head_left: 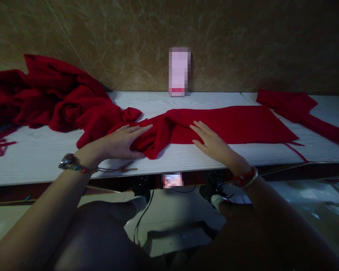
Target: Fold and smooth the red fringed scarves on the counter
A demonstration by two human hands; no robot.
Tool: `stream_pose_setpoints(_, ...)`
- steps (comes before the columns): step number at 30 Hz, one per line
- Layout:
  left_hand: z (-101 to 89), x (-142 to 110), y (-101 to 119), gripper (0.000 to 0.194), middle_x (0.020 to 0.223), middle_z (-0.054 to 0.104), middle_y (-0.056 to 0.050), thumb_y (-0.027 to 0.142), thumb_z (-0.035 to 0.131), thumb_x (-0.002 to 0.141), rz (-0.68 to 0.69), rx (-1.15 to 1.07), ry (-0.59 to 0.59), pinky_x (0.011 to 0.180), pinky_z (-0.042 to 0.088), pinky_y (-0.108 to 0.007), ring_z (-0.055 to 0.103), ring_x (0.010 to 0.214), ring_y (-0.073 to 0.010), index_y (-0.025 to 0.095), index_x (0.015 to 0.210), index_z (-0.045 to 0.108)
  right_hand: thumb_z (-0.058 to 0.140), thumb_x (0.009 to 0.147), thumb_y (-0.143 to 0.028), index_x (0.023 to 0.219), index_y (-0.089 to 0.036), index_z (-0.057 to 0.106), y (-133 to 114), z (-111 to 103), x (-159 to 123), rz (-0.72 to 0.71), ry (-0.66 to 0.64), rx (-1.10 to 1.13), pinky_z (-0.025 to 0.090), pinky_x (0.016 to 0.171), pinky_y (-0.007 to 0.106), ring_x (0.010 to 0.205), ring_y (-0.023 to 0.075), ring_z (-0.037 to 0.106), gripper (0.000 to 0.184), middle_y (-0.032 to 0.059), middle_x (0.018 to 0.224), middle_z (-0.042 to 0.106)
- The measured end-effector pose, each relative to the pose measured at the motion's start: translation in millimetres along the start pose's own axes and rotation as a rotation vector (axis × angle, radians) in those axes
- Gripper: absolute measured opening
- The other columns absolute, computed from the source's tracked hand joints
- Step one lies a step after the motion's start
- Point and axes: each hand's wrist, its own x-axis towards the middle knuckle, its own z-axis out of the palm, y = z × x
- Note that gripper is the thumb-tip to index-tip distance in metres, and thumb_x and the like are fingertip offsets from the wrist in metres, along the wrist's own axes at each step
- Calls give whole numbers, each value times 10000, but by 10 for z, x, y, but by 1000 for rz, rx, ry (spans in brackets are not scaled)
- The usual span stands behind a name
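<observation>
A long red cloth point(228, 124) stretches along the white wood-grain tabletop point(124, 175), smooth to the right and bunched near the middle. My left hand point(124, 142) rests palm down on the bunched part, its fingers spread and a ring on one of them. On the flat part, near its front edge, lies my right hand point(210, 142), fingers stretched out and slightly apart. Between the two hands the cloth rises in a loose fold. Neither hand grips it visibly; what lies under the palms is hidden.
A heap of crumpled red fabric point(70, 98) lies at the left. Another folded red piece point(293, 103) is at the right end. A blurred pink object point(179, 71) stands against the brown marbled wall point(228, 41). Below the table edge sits a small blurred object point(172, 180).
</observation>
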Motion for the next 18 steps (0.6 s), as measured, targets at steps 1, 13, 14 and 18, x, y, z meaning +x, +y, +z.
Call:
stream_pose_setpoints(1,-14,-10,-35,892,1460,367,-173,485,587,748,-15,9,11,1048,331,-405,378,1323,-276,188,1476,166,419,889,-263,1404,-208,379,15,-12,-11,3,10,4,246,1136,467,1402,221,223,520,71,1507,322)
stream_pose_setpoints(13,-183,-101,-111,625,1100,658,-61,181,411,806,-330,-118,151,800,482,-271,612,847,-141,189,1424,317,404,889,-246,1381,-179,415,117,19,-57,81,30,38,346,1085,461,1278,227,453,496,104,1381,503)
stream_pose_setpoints(14,-213,-127,-92,615,1069,669,-49,201,407,816,-348,-200,202,776,487,-262,607,815,-129,187,1424,311,407,889,-248,1372,-163,426,116,20,-55,82,34,34,348,1084,454,1274,225,457,491,113,1375,508)
stream_pose_setpoints(18,-398,-217,-71,643,1325,530,-63,370,458,844,-371,-498,565,808,482,-260,566,966,-140,209,1434,258,402,897,-251,1336,-143,471,96,13,-60,59,43,41,359,1076,434,1257,214,476,457,118,1347,537)
